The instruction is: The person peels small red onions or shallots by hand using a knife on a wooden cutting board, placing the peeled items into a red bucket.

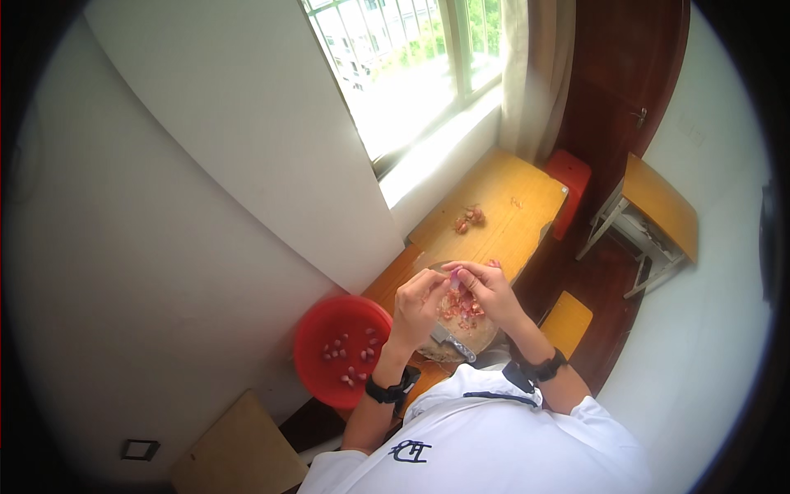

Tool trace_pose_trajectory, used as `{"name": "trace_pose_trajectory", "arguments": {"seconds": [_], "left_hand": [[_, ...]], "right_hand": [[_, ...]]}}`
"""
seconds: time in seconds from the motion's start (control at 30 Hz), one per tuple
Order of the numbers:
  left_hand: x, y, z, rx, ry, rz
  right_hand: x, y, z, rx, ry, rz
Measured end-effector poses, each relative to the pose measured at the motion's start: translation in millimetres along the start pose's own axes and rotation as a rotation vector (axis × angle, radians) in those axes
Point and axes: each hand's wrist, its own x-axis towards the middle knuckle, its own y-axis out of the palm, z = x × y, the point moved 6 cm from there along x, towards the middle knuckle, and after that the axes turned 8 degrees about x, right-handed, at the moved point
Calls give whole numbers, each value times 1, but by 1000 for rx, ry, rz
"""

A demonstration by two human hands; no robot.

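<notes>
Both hands are raised over a round chopping board [484, 338], fingertips close together. My right hand [487, 290] pinches a small purplish shallot [455, 278] between thumb and fingers. My left hand [421, 302] has its fingertips at the shallot's other side; whether they grip it too is unclear. Reddish skins and pieces [463, 309] are scattered on the board below. A knife [453, 343] with a patterned handle lies at the board's near edge. At the left, a red plastic basin [311, 346] holds several peeled shallots [350, 376]. Unpeeled shallots [472, 217] lie in a cluster farther up the table.
The wooden table [512, 179] runs beneath a barred window, with loose skin bits [516, 202] on it. A red plastic stool [571, 176] stands past its far end. On the right are a yellow stool [566, 321] and a small desk [663, 204]. A wooden board [241, 444] is at lower left.
</notes>
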Motion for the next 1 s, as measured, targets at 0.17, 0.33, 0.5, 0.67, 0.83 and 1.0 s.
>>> {"name": "trace_pose_trajectory", "arguments": {"seconds": [0.17, 0.33, 0.5, 0.67, 0.83, 1.0], "left_hand": [[-6, 8, 15, -250, -88, 70], [-3, 10, 13, -159, -105, -17], [-2, 3, -2, 190, 18, -104], [-1, 1, -4, 294, 174, -156], [-1, 2, -2, 300, 203, -145], [-3, 4, 9, 191, 35, -112]], "right_hand": [[4, 4, -5, 236, 2, 66], [5, 2, -9, 249, 33, 14], [2, -2, 2, -170, -96, -115], [1, -1, 4, -185, -102, -132], [3, 0, 0, -139, -50, -112], [0, 3, 0, 77, -76, -137]]}}
